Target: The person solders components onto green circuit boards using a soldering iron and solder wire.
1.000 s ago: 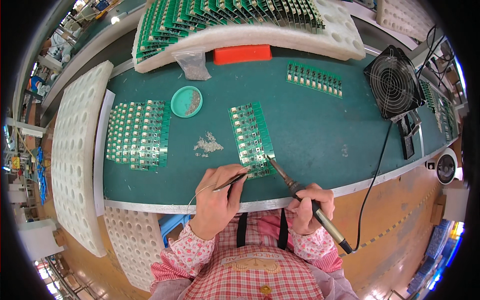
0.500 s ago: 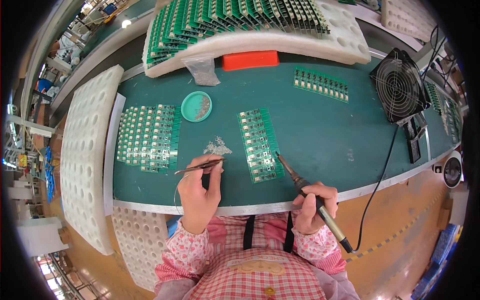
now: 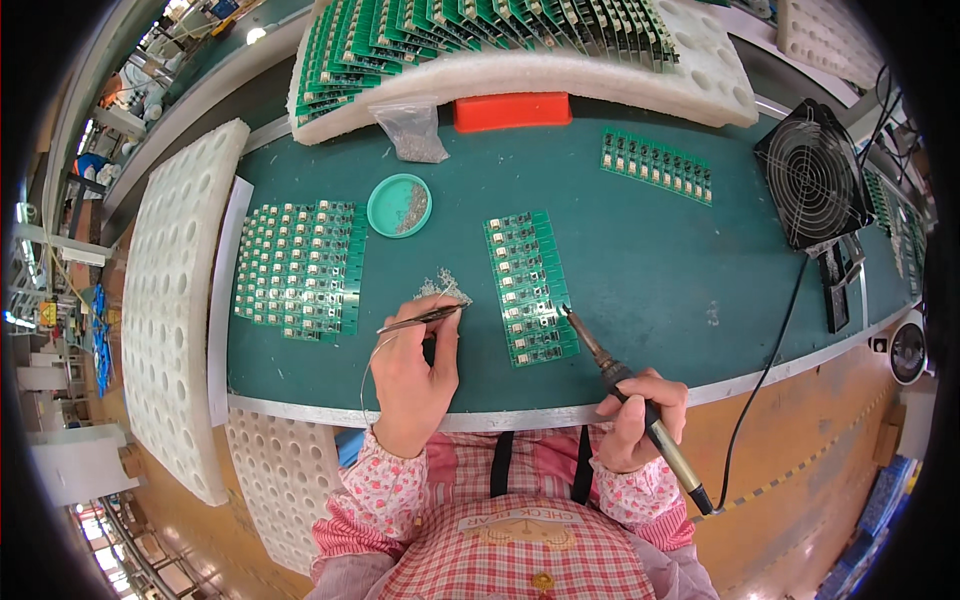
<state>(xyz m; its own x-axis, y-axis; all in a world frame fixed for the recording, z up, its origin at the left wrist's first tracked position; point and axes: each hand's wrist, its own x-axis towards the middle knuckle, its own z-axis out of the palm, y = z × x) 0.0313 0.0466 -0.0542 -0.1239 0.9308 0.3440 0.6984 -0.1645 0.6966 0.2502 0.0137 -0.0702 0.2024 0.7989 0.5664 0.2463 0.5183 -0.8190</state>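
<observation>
My left hand (image 3: 413, 385) is closed on a pair of tweezers (image 3: 408, 322). Their tips are at the near right edge of a small pile of tiny metallic parts (image 3: 438, 284); whether a part sits between them is too small to tell. A thin wire (image 3: 363, 385) hangs beside this hand. In my right hand (image 3: 643, 412) is a soldering iron (image 3: 672, 455), its tip at the right edge of an upright-lying green circuit board panel (image 3: 528, 280). White and black components stand in rows on that panel.
More green panels (image 3: 298, 270) lie overlapped at left, and another panel (image 3: 655, 168) at back right. A turquoise dish (image 3: 385, 215), plastic bag (image 3: 412, 135), red block (image 3: 512, 112) and foam tray (image 3: 560, 85) holding boards stand behind. A black fan (image 3: 808, 175) and cord are right.
My left hand has moved slightly forward and right, bringing the tweezer tips to the pile. The whole view has shifted a little. My right hand keeps the soldering iron at the panel's edge.
</observation>
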